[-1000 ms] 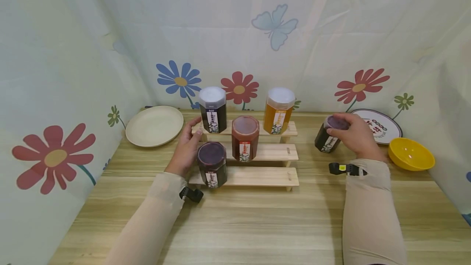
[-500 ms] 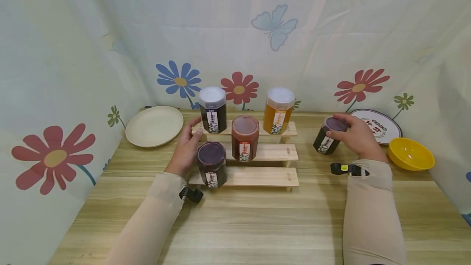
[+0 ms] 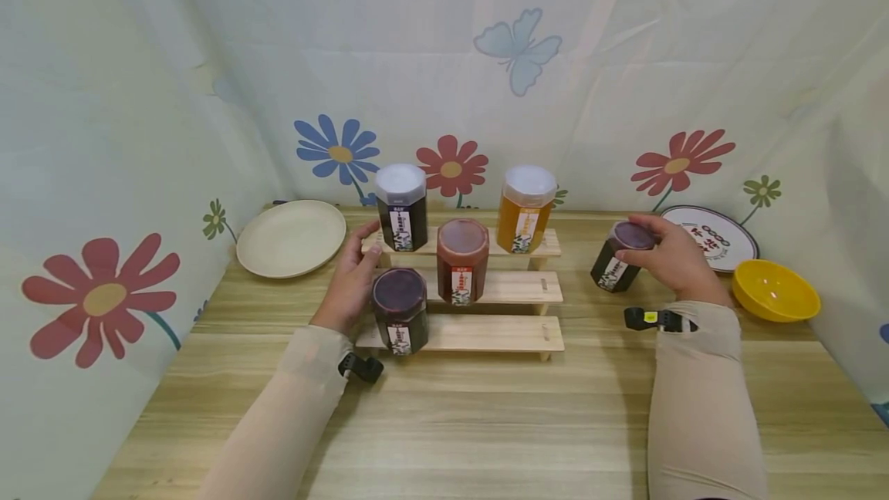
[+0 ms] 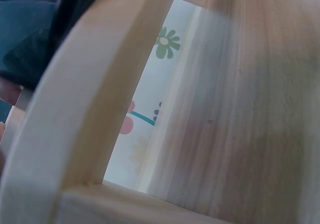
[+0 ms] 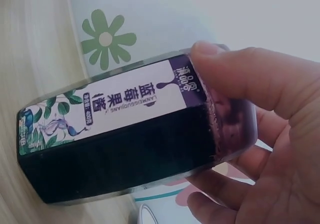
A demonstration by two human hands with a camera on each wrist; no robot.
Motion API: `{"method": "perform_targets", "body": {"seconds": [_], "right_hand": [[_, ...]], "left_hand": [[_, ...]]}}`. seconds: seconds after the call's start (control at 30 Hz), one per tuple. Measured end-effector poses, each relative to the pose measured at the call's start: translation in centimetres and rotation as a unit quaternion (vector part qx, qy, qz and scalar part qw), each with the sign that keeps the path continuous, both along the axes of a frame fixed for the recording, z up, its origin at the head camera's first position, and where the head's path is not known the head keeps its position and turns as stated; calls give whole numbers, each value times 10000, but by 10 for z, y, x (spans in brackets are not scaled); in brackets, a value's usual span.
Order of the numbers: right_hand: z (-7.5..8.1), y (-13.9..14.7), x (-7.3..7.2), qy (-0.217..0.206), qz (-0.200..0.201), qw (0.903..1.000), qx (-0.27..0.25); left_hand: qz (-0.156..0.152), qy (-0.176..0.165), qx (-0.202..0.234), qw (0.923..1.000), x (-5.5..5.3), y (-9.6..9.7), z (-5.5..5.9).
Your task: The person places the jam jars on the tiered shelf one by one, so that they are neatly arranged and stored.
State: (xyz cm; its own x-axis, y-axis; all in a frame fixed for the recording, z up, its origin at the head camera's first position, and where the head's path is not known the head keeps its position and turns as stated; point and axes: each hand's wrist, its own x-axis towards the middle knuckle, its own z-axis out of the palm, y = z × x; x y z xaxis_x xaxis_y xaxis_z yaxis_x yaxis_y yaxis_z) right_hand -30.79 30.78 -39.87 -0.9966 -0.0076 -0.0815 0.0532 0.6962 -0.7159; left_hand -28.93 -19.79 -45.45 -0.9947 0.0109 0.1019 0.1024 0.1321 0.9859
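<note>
My right hand [image 3: 684, 265] grips a dark jam jar [image 3: 613, 268] by its purple lid, right of the stepped wooden rack [image 3: 496, 332]. In the right wrist view this jar [image 5: 120, 129] lies sideways across the picture, its purple-and-white label showing, thumb on one side of the lid and fingers on the other. My left hand [image 3: 350, 284] holds the left end of the rack's top step between thumb and fingers. Beside it are a dark jar with white lid [image 3: 405, 222] on the top step and a dark jar with purple lid [image 3: 400, 315] on the bottom step.
A red-brown jar [image 3: 463, 268] stands on the middle step, an amber jar [image 3: 525, 218] on the top one. A cream plate [image 3: 292, 238] lies at the left. Behind my right hand are a patterned plate [image 3: 736, 241] and a yellow bowl [image 3: 776, 292].
The jar in my right hand has shifted slightly left and toward me, then stayed nearly still. My left hand and the jars on the rack have not visibly moved.
</note>
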Motion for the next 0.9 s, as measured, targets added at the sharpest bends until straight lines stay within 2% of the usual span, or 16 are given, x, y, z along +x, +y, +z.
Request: {"method": "perform_targets", "body": {"seconds": [0.27, 0.53, 0.67, 0.9], "right_hand": [[2, -2, 1, -10, -118, 9999, 7], [18, -9, 10, -46, 112, 9998, 136], [29, -13, 16, -85, 299, 9992, 260], [49, -15, 31, 6, 894, 9936, 696]], "left_hand": [[-24, 18, 10, 10000, 1, 0, 0], [-25, 16, -41, 10000, 2, 1, 0], [-21, -21, -49, 10000, 1, 0, 0], [17, -55, -47, 10000, 2, 1, 2]]}}
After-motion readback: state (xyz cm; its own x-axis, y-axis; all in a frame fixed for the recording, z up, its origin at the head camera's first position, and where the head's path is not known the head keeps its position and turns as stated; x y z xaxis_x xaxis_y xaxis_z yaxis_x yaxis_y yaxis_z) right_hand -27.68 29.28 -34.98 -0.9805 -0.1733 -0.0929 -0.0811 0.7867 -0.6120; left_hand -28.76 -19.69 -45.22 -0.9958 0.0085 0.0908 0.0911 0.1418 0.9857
